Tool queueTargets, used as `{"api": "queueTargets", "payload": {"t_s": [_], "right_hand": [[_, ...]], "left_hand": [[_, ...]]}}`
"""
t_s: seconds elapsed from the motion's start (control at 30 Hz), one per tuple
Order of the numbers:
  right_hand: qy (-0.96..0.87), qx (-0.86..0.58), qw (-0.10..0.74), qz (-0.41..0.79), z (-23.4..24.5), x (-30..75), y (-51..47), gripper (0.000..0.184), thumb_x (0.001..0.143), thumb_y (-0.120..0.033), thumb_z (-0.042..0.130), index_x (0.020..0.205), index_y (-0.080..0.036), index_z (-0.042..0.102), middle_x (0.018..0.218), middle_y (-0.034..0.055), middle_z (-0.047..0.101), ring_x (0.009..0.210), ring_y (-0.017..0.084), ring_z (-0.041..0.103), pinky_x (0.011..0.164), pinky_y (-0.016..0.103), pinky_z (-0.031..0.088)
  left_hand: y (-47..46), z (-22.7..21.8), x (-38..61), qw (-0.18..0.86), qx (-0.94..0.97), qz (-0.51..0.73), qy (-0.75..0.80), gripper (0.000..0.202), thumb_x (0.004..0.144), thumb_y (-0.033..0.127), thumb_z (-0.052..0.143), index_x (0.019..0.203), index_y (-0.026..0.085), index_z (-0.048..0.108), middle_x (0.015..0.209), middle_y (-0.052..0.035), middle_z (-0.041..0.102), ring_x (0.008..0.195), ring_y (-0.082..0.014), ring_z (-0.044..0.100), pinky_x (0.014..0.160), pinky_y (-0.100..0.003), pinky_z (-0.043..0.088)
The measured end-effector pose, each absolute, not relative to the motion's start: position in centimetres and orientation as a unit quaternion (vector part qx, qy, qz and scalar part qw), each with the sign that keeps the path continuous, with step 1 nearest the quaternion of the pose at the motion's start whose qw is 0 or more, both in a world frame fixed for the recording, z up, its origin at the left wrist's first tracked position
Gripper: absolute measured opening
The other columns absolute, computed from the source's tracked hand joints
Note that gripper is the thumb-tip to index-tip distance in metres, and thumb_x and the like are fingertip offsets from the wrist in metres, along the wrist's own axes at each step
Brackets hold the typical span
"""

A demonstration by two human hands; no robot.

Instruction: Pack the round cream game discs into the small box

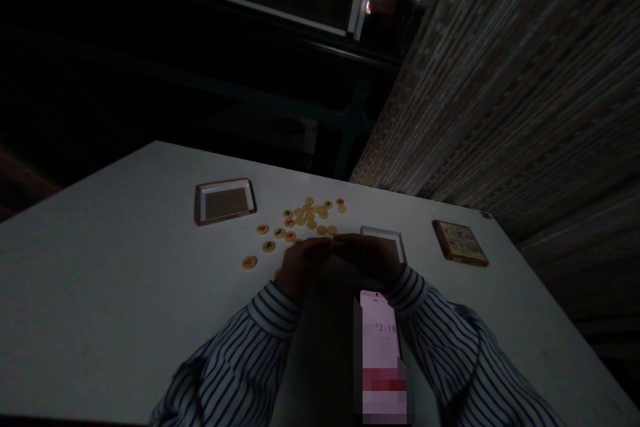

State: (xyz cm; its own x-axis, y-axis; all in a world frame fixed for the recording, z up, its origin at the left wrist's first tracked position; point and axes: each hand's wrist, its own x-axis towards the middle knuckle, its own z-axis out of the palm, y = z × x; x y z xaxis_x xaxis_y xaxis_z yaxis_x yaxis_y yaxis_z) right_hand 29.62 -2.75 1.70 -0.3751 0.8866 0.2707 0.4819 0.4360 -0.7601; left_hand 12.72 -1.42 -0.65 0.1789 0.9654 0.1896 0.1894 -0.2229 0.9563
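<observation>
Right hand (369,253) near white-walled tray (383,232), round pieces (300,221) outside it

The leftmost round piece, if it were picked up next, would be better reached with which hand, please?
The left hand, probably: it lies nearer the leftmost round piece, whereas the right hand is farther right, partly covering the white-rimmed tray.

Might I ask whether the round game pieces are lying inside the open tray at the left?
No, the round pieces lie loose on the white table, outside that tray.
</observation>
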Motion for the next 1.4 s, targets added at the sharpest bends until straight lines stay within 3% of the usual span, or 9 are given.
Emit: {"api": "queueTargets", "payload": {"t_s": [0.2,0.5,0.73,0.93,1.03,1.13,1.4], "right_hand": [[-0.845,-0.441,0.275,0.126,1.9,29.3,-2.7,0.023,0.073,-0.021,0.056,0.096,-0.019,0.058,0.079,0.0030,0.063,0.068,0.011,0.055,0.060,0.023,0.042],[-0.846,-0.520,0.117,0.002,1.7,29.8,-2.4,0.022,0.080,-0.033,0.048,0.091,-0.018,0.061,0.083,0.0057,0.060,0.077,0.014,0.051,0.067,0.026,0.034],[-0.832,-0.555,0.014,-0.004,1.4,30.2,-2.4,0.023,0.081,-0.036,0.046,0.094,-0.025,0.061,0.093,0.0052,0.058,0.083,0.017,0.050,0.065,0.026,0.033],[-0.833,-0.553,-0.003,-0.015,1.1,29.8,-2.6,0.025,0.082,-0.040,0.043,0.090,-0.025,0.061,0.092,0.0062,0.057,0.082,0.018,0.049,0.067,0.030,0.032],[-0.832,-0.555,-0.013,-0.017,0.8,29.7,-2.6,0.025,0.082,-0.038,0.043,0.087,-0.023,0.062,0.090,0.0070,0.057,0.084,0.020,0.048,0.069,0.032,0.032],[-0.828,-0.559,-0.016,-0.032,0.6,29.6,-2.7,0.028,0.084,-0.039,0.039,0.086,-0.022,0.061,0.091,0.0070,0.057,0.085,0.020,0.048,0.070,0.033,0.031],[-0.828,-0.558,-0.032,-0.051,1.4,29.8,-3.1,0.031,0.086,-0.040,0.033,0.097,-0.022,0.055,0.096,0.0074,0.056,0.088,0.020,0.048,0.068,0.031,0.031]], "left_hand": [[-1.6,-0.3,12.9,0.468,0.597,0.456,0.465,0.024,0.064,0.035,0.062,0.078,0.016,0.065,0.076,-0.0059,0.069,0.069,-0.0172,0.063,0.063,-0.027,0.052],[-1.5,0.0,11.7,0.452,0.577,0.457,0.504,0.024,0.064,0.032,0.060,0.081,0.016,0.065,0.075,-0.0048,0.068,0.067,-0.0156,0.061,0.061,-0.026,0.050],[-2.4,-0.4,10.7,0.310,0.693,0.409,0.505,0.026,0.072,0.033,0.051,0.089,0.018,0.063,0.088,-0.0055,0.066,0.078,-0.0156,0.060,0.072,-0.029,0.048],[-4.8,-0.2,10.2,0.188,0.810,0.267,0.488,0.026,0.074,0.031,0.050,0.093,0.017,0.062,0.091,-0.0069,0.064,0.082,-0.0179,0.059,0.072,-0.031,0.046],[-5.7,-0.9,10.5,0.137,0.850,0.227,0.455,0.022,0.079,0.027,0.045,0.086,0.018,0.063,0.086,-0.0074,0.064,0.080,-0.0186,0.058,0.071,-0.032,0.045],[-6.1,-2.1,11.0,0.110,0.880,0.213,0.410,0.022,0.080,0.020,0.041,0.083,0.018,0.063,0.081,-0.0081,0.063,0.079,-0.0182,0.057,0.071,-0.032,0.045],[-6.3,-4.2,11.7,0.065,0.868,0.212,0.444,0.022,0.076,0.023,0.048,0.092,0.015,0.061,0.090,-0.0104,0.062,0.079,-0.0198,0.056,0.068,-0.034,0.047]]}}
